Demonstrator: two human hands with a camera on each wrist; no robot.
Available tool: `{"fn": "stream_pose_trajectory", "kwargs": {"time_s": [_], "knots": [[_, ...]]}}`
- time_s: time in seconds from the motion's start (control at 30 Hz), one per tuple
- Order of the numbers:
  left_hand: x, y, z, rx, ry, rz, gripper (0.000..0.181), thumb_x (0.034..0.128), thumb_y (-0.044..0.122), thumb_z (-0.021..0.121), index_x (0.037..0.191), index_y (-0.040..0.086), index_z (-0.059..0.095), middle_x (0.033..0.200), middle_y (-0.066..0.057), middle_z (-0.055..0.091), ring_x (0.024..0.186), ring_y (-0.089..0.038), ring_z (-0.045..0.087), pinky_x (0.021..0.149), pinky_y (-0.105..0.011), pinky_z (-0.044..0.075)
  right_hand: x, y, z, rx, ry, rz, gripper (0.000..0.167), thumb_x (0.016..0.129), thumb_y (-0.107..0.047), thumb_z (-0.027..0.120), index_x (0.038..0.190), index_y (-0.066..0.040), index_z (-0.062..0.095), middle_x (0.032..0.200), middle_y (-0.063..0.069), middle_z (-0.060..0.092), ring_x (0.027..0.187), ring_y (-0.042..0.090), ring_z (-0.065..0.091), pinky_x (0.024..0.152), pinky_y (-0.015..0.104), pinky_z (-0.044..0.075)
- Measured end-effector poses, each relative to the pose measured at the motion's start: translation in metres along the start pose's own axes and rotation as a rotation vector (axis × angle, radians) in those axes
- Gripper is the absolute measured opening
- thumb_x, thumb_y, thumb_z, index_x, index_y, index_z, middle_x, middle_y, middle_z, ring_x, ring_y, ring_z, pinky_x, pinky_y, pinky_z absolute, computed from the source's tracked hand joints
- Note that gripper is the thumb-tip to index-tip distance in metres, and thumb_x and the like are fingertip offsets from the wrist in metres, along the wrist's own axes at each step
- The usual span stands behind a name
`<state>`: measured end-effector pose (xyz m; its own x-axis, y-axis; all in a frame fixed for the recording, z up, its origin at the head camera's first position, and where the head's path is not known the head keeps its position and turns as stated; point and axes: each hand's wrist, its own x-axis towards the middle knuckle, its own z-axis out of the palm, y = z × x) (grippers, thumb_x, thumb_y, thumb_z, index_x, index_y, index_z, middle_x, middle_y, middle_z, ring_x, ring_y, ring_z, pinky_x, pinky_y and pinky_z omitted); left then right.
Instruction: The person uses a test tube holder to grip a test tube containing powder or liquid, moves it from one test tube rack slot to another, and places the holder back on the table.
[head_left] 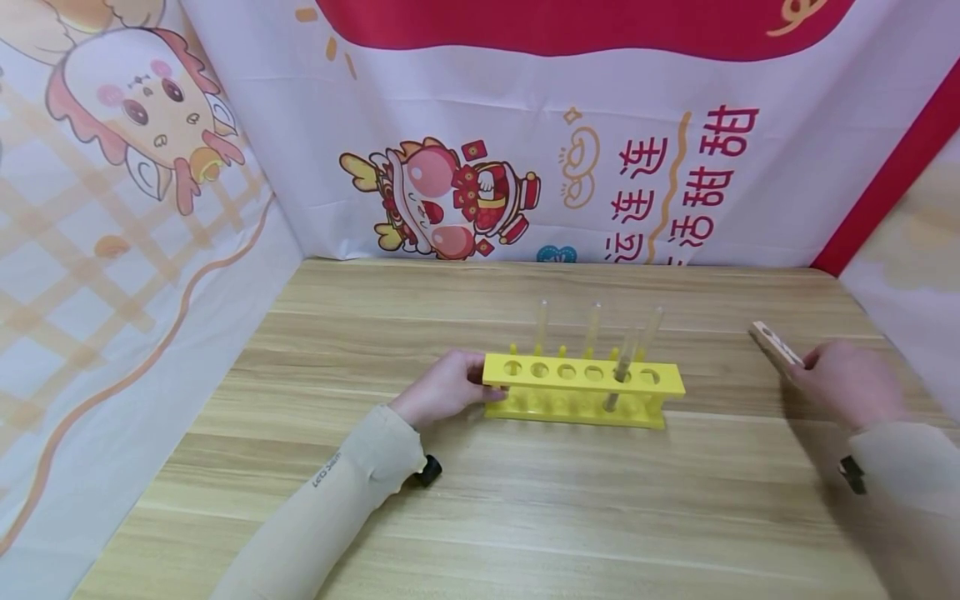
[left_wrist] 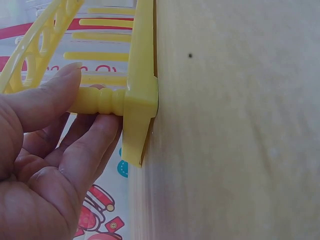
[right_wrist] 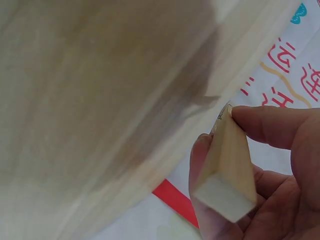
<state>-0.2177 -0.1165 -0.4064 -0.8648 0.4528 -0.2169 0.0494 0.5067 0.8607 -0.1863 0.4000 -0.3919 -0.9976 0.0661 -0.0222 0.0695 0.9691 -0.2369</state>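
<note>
A yellow test tube rack (head_left: 585, 374) stands on the wooden table. My left hand (head_left: 448, 388) grips its left end, with thumb and fingers around the end post (left_wrist: 102, 101) in the left wrist view. One glass test tube (head_left: 625, 357) leans in a hole towards the rack's right. Three other test tubes (head_left: 542, 323) stand along the back, where the pegs are. To the right of the rack, above the table, my right hand (head_left: 855, 383) pinches a wooden test tube clamp (head_left: 776, 343). Its squared wooden end (right_wrist: 226, 197) faces the right wrist camera.
Printed cloth (head_left: 465, 92) hangs behind the table (head_left: 570, 508), and more cloth covers the left (head_left: 112, 275) and right sides. Each wrist carries a black strap piece (head_left: 429, 471). The right arm casts a shadow on the tabletop.
</note>
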Motion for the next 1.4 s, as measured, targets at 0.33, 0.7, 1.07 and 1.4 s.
{"fn": "stream_pose_trajectory", "kwargs": {"time_s": [0.33, 0.7, 1.07, 1.4], "knots": [[0.0, 0.001, 0.0, 0.001, 0.002, -0.008, 0.028, 0.0864, 0.016, 0.078, 0.112, 0.023, 0.072, 0.112, 0.009, 0.069, 0.102, -0.014, 0.063, 0.1, -0.04, 0.046, 0.002, -0.004, 0.009, 0.025, -0.121, 0.033, 0.032, 0.092, -0.028, 0.061, 0.069, -0.005, 0.063, 0.062, 0.007, 0.053, 0.057, 0.025, 0.049, 0.048, 0.035, 0.038], [0.0, 0.0, -0.001, 0.0, 0.005, -0.002, 0.028, 0.0863, 0.015, 0.078, 0.113, 0.023, 0.072, 0.112, 0.009, 0.069, 0.102, -0.015, 0.063, 0.099, -0.041, 0.047, 0.007, -0.005, 0.016, 0.02, -0.12, 0.013, 0.036, 0.093, -0.026, 0.066, 0.062, -0.01, 0.056, 0.06, 0.006, 0.049, 0.055, 0.024, 0.046, 0.048, 0.035, 0.037], [0.0, -0.002, -0.001, -0.007, -0.005, 0.007, 0.027, 0.0865, 0.015, 0.078, 0.112, 0.022, 0.073, 0.112, 0.008, 0.07, 0.101, -0.016, 0.063, 0.098, -0.04, 0.047, 0.007, -0.006, 0.016, 0.012, -0.126, 0.024, 0.037, 0.092, -0.027, 0.067, 0.062, -0.01, 0.055, 0.061, 0.009, 0.049, 0.057, 0.028, 0.046, 0.048, 0.039, 0.037], [0.0, -0.001, 0.0, 0.004, -0.002, 0.002, 0.029, 0.0867, 0.016, 0.078, 0.114, 0.023, 0.072, 0.112, 0.009, 0.07, 0.101, -0.015, 0.064, 0.097, -0.039, 0.048, 0.005, -0.011, 0.012, 0.006, -0.141, 0.045, 0.037, 0.092, -0.028, 0.068, 0.062, -0.009, 0.056, 0.063, 0.011, 0.05, 0.059, 0.029, 0.047, 0.049, 0.041, 0.04]]}}
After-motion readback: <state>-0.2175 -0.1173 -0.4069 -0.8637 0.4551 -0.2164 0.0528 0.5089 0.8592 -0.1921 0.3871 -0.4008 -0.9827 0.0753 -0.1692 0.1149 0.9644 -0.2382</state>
